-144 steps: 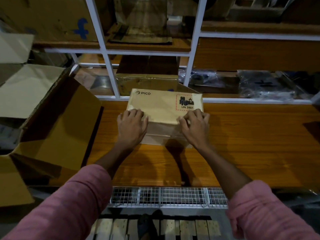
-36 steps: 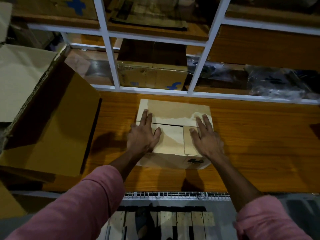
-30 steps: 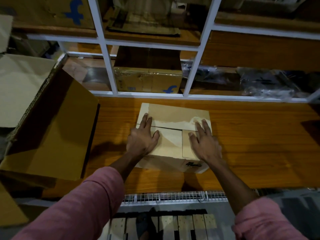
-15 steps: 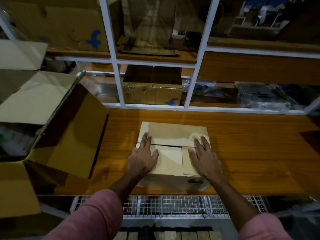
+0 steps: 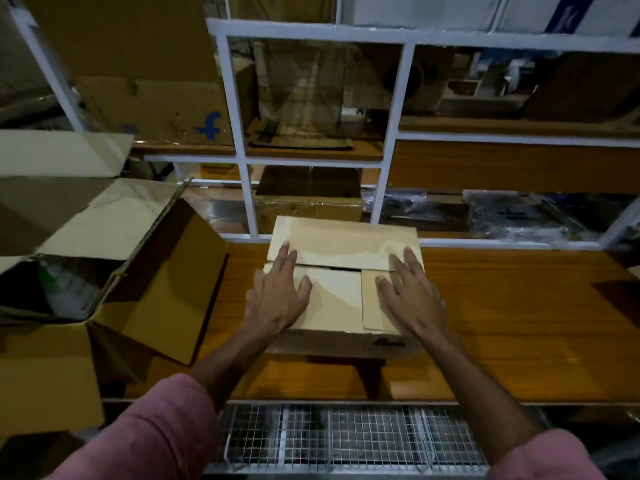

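A small tan cardboard box [image 5: 341,247] lies on the wooden table [image 5: 502,313] with its folded flaps facing up. My left hand [image 5: 277,299] presses flat on the near left flap, fingers straight and spread. My right hand [image 5: 412,299] lies flat on the near right flap, fingertips reaching the far flap's torn paper edge. A dark printed mark shows on the box's near side wall.
A large open carton [image 5: 104,271] stands at the left, one flap hanging over the table edge. A white metal shelf frame [image 5: 391,150] with boxes and plastic bags rises behind the table. A wire mesh rack [image 5: 346,438] runs below the table's front edge.
Since the earliest frame the box has been turned over, label side down. Over the last second both hands stay flat on the flaps; only the camera has tilted up.
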`<action>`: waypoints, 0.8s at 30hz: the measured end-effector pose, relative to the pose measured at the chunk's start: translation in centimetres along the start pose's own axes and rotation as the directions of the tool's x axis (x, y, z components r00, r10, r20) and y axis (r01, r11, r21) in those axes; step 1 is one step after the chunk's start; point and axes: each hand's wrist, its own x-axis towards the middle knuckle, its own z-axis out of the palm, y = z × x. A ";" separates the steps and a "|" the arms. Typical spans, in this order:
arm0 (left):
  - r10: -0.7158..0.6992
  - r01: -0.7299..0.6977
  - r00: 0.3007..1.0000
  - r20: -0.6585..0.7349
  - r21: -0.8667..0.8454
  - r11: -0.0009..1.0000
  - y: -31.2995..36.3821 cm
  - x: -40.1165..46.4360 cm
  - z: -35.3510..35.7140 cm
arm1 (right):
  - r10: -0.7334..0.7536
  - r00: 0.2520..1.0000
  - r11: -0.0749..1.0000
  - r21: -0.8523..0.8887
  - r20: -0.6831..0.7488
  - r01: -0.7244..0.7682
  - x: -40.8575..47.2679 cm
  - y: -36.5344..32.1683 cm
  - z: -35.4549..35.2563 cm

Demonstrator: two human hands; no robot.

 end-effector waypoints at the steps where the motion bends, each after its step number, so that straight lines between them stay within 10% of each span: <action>1: 0.029 -0.029 0.999 -0.040 -0.002 1.000 0.3 0.2 -1.1 | -0.025 1.000 1.000 0.008 -0.019 0.025 0.3 -0.8 -1.1; 24: 0.129 -0.081 0.777 -0.617 0.105 0.991 -7.9 0.6 -29.7 | -0.407 0.844 0.879 0.101 -0.349 0.465 3.1 -29.8 -11.2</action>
